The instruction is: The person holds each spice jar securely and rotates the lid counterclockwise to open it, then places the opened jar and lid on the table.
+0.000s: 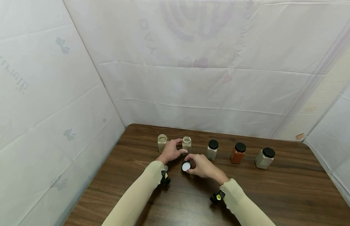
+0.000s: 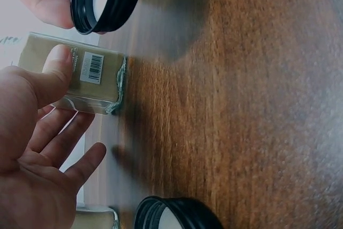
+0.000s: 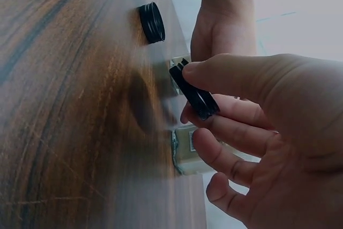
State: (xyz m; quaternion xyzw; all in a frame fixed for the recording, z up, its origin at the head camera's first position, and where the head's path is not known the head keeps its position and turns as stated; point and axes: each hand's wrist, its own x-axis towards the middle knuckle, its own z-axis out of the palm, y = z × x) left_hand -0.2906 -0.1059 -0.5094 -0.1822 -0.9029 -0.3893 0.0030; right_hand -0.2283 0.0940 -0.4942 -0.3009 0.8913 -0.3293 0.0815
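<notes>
My left hand grips a square clear jar of beige powder, its mouth uncovered. In the left wrist view the thumb lies across that jar's barcode side, with fingers behind it. My right hand pinches a black screw lid by its rim, white liner facing up and toward me, just in front of the jar. The right wrist view shows this lid between thumb and fingers, held above the table. A second black lid lies on the table by my left wrist.
Another uncovered jar of beige powder stands left of my left hand. To the right are a black-lidded pale jar, an orange-red jar and a greyish jar. White sheeting hangs behind the wooden table.
</notes>
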